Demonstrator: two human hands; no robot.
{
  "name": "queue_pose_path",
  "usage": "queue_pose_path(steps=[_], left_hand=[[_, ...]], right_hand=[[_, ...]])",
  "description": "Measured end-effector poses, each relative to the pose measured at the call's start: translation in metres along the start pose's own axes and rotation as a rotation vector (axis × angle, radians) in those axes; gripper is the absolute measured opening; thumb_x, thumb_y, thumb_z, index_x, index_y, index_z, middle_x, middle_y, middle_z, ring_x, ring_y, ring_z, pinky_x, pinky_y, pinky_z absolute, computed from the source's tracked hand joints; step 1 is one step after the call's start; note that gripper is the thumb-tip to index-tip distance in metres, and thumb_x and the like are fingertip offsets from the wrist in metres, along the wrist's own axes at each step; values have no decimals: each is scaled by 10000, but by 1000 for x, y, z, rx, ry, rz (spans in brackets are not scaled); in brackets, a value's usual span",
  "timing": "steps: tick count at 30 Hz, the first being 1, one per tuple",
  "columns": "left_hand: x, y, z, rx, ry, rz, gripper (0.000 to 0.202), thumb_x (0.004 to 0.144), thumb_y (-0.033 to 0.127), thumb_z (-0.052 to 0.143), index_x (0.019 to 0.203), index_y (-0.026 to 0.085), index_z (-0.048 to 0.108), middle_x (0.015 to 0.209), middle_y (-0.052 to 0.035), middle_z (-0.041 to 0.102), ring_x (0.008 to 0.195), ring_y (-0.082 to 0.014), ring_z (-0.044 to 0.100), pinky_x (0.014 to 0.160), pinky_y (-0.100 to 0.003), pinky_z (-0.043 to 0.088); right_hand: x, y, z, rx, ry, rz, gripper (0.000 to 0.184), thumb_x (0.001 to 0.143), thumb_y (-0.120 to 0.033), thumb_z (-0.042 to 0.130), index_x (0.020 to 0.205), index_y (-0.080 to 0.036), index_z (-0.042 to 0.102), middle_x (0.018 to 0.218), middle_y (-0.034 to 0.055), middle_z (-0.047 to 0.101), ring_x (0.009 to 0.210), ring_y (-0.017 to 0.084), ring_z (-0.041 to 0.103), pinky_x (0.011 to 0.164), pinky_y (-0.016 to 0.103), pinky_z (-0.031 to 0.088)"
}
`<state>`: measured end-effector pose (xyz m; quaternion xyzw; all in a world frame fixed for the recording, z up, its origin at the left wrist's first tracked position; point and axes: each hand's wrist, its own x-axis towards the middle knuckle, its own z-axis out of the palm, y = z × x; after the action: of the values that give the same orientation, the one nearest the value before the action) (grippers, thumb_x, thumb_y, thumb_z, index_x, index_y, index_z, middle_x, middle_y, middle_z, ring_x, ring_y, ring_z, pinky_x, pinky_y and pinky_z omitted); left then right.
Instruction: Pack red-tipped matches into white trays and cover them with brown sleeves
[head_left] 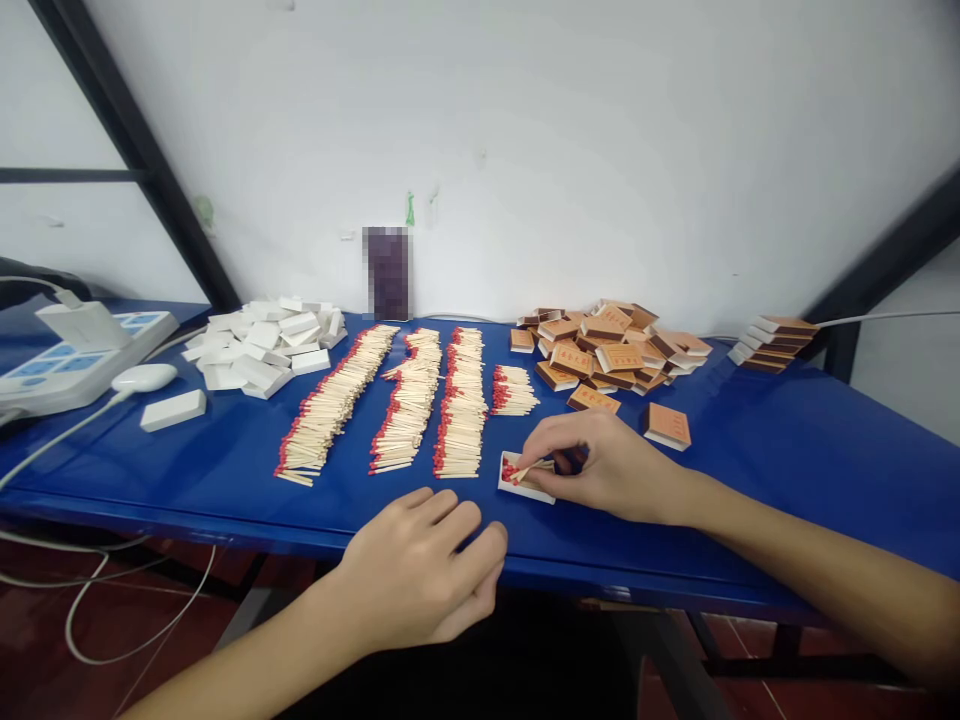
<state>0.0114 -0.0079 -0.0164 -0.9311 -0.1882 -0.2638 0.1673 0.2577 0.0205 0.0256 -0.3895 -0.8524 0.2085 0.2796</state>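
My right hand (600,460) pinches a few matches (523,472) between thumb and fingers, low over a small white matchbox tray (529,489). Red match heads show in the tray's left end; my fingers hide its right part. Nearer the front edge, my left hand (431,565) is curled closed, palm down, with nothing showing between its fingers. Three long rows of red-tipped matches (461,410) lie behind the hands. To their right is a short row of matches (514,390), just beyond the tray.
White trays (262,345) are heaped at back left, with one white tray (173,410) apart. Orange matchbox sleeves (600,345) are piled at back right, one matchbox (667,426) nearer. Matchboxes (772,343) stand stacked farther right. A power strip (142,335) with cables lies left on the blue table (225,480).
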Motion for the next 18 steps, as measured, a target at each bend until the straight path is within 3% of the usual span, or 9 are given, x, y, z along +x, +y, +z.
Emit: queue_pose_path(steps=[6,13,18], left_hand=[[0,0,0,6,8,5,98,898,224,531,934,173,607,716,3,522,641,-179,499,582,-324,402],[0,0,1,5,-1,5,93,894,228,536,931,177,605,720,2,527,648,-182,512,589,-322,412],[0,1,0,1,6,3,113,896,224,529,959,169,606,729,0,538,654,-183,521,594,-322,424]], right_hand=[[0,6,-1,-115,38,-139,108,885,-225,675,861,-194,776,776,36,747,725,158,640,696,290,486],[-1,7,-1,-161,45,-168,94,893,-226,683,910,-199,772,806,37,757,734,159,662,684,282,489],[-1,7,-2,-185,63,-196,113,908,-246,670,849,-191,749,770,44,733,709,161,644,673,287,490]])
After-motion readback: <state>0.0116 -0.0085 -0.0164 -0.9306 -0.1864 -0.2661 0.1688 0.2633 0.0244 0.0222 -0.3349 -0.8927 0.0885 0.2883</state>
